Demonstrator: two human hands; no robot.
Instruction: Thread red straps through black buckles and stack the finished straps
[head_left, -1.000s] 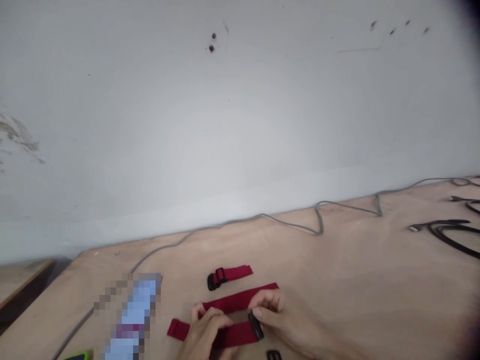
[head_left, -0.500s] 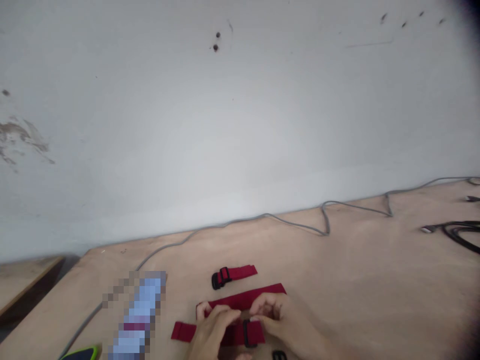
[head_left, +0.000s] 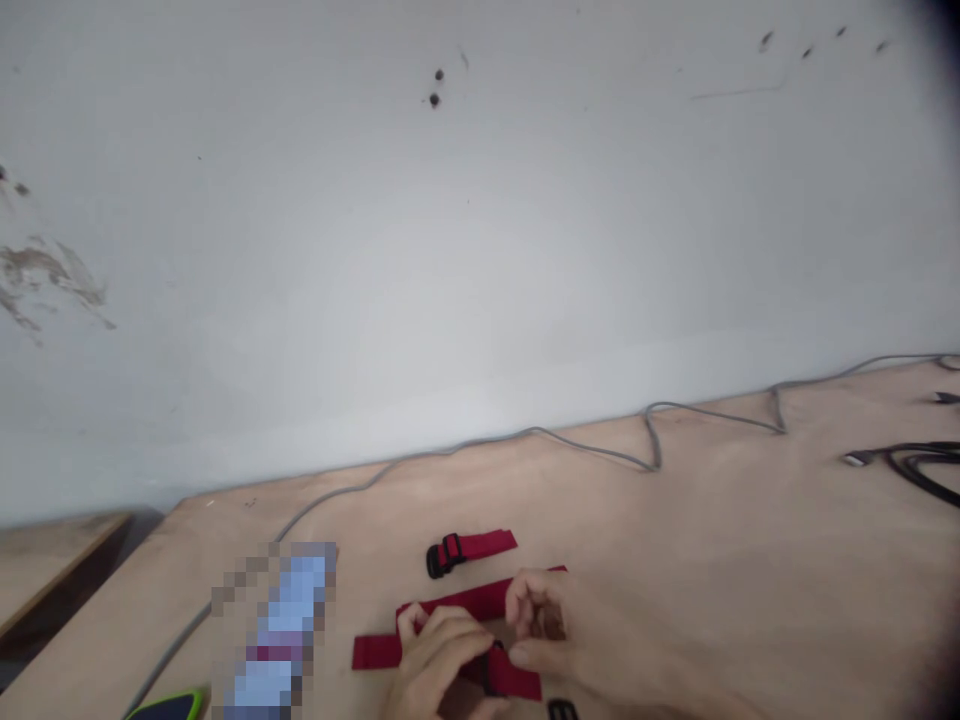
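A red webbing strap (head_left: 375, 652) lies folded on the wooden table (head_left: 675, 560) near its front edge. My left hand (head_left: 435, 660) presses on the strap's middle. My right hand (head_left: 555, 640) pinches a black plastic buckle (head_left: 493, 672) threaded on the strap's lower run. The strap's upper run (head_left: 465, 603) shows behind my fingers. A second, shorter red strap (head_left: 480, 545) with its own black buckle (head_left: 442, 556) lies just beyond, untouched. Another loose black buckle (head_left: 561, 710) peeks in at the bottom edge.
A grey cable (head_left: 525, 436) runs along the back of the table by the white wall. Black cables (head_left: 911, 460) coil at the right. A blurred-out object (head_left: 277, 630) and a green-edged item (head_left: 169, 706) lie at the left. The table's left edge drops off.
The buckle has slid left along the lower strap run between my hands. My fingers have closed in around it. The camera drifted slightly.
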